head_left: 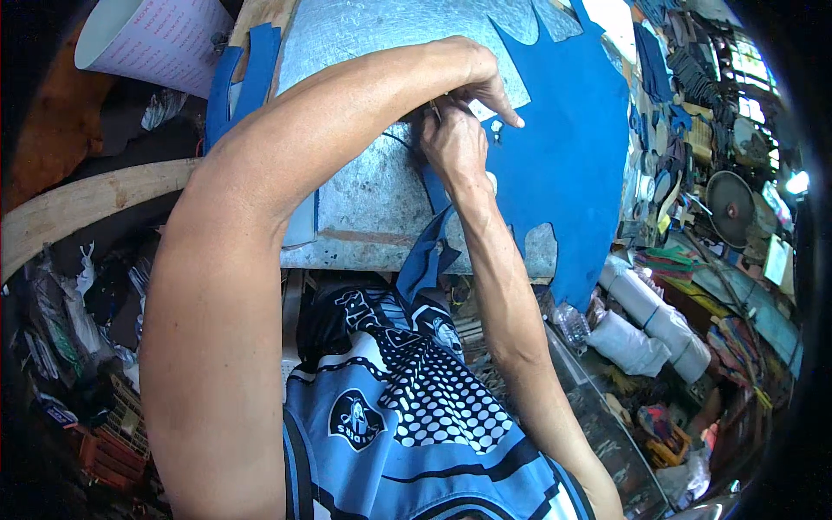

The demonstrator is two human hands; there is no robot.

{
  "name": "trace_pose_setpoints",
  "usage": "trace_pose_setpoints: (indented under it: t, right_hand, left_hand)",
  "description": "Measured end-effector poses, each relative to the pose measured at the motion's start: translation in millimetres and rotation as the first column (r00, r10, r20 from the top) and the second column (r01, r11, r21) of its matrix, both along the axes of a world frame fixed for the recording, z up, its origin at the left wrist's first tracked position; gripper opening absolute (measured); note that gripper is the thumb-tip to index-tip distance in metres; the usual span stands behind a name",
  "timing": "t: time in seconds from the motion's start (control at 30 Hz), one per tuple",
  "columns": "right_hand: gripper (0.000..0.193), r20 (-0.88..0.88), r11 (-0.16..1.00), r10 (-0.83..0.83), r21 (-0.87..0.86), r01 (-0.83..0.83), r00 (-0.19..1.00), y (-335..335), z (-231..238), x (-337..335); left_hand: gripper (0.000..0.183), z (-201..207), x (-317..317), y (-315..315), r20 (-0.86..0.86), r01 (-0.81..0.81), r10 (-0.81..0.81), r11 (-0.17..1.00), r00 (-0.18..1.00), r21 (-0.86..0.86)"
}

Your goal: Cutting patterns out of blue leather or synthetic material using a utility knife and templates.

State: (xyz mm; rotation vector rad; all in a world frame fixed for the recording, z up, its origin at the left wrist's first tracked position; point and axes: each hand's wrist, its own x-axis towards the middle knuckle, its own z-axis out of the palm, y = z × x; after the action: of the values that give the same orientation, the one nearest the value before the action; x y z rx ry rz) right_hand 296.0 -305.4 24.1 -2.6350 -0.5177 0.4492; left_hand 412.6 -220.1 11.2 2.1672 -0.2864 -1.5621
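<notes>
A large blue sheet (563,130), leather-like with ragged cut edges and notches, lies over the right side of a metal-topped table (364,199). My left hand (481,74) reaches across from the left, bent at the wrist, its index finger stretched out and touching the sheet. Its other fingers are partly hidden. Just below it my right hand (457,143) is closed in a fist at the sheet's left edge. What it grips is hidden between the two hands. A narrow blue offcut (425,251) hangs over the table's near edge below my right hand.
Blue strips (256,69) lie at the table's far left, beside a large white printed roll (156,39). A curved wooden piece (95,208) juts in from the left. At the right are wrapped white rolls (654,316), a round fan (731,208) and piled scraps.
</notes>
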Motion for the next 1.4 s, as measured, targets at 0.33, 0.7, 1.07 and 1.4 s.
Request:
trace_pose_setpoints:
  t: [0.33, 0.7, 1.07, 1.4]
  right_hand:
    - [0.033, -0.010, 0.996, 0.064, -0.053, -0.065, 0.998, -11, 8, -7]
    - [0.030, 0.041, 0.983, 0.181, 0.025, -0.182, 0.983, -38, 18, -29]
    - [0.028, -0.049, 0.967, 0.253, 0.016, -0.253, 0.966, -73, 39, -52]
    - [0.029, -0.094, 0.960, 0.279, 0.032, -0.278, 0.956, -97, 46, -56]
  left_hand:
    - [0.104, -10, -12, 7, 0.080, -0.139, 0.137, 0.990, 0.987, 0.015]
    - [0.029, -9, -128, 48, 0.771, -0.098, 0.130, 0.991, 0.624, -0.088]
    - [0.047, -8, -167, 50, 0.795, -0.255, 0.181, 0.966, 0.579, -0.034]
    - [0.064, 19, -163, 12, 0.734, -0.335, 0.146, 0.935, 0.663, 0.117]
